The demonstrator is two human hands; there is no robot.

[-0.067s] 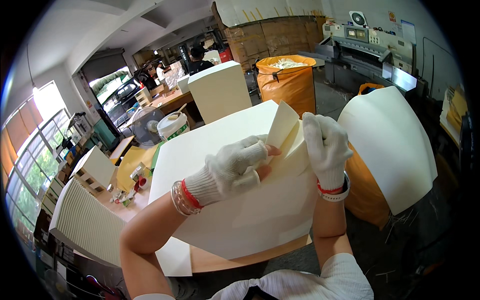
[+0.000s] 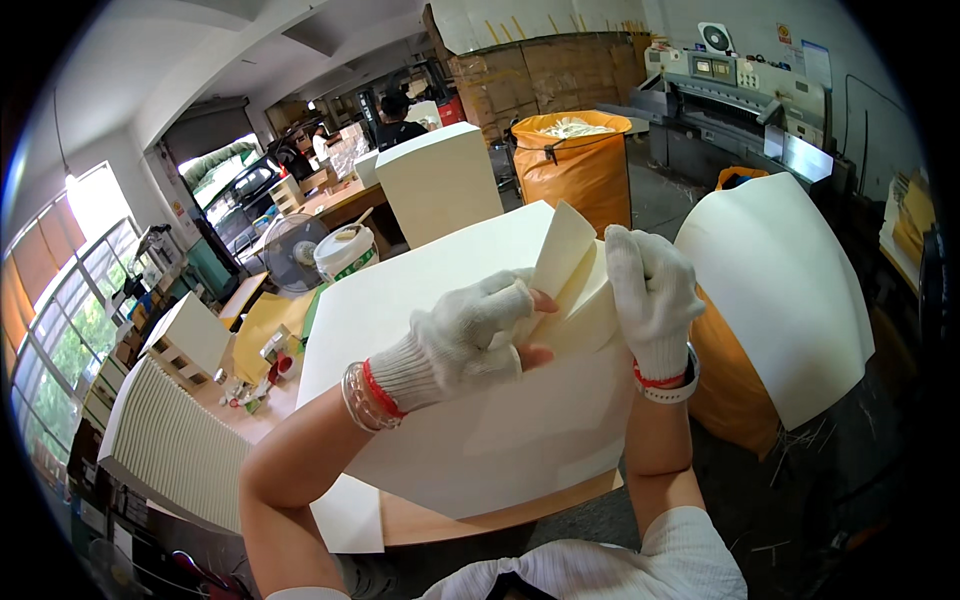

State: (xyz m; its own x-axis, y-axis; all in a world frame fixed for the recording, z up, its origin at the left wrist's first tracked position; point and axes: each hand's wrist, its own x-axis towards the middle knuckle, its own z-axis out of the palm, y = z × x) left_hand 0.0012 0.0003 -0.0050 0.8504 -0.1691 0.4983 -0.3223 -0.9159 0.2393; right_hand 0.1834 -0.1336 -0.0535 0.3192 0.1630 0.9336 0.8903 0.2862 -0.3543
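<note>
A tall stack of large white paper sheets (image 2: 410, 275) fills the middle of the work surface. Its far right corner is lifted, with a flap of paper sheets (image 2: 566, 243) bent upward between my hands. My left hand (image 2: 465, 335), in a white knit glove with bare thumb and fingertip showing, grips around the flap's near left edge; part of its grip is hidden. My right hand (image 2: 652, 290), gloved too, is closed in a fist at the right side of the lifted sheets, and its fingertips are out of sight.
A fanned pile of paper (image 2: 180, 440) lies at left beside tape and small tools. Behind stand a white bucket (image 2: 345, 255), a fan (image 2: 293, 250) and another paper stack (image 2: 440, 185). Orange bags (image 2: 575, 175), a curved white stack (image 2: 785, 300) and a cutting machine (image 2: 735, 95) occupy the right.
My left thumb has shifted slightly down and right against the sheets, and the paper below the flap has bent a little differently. My right hand stays in place.
</note>
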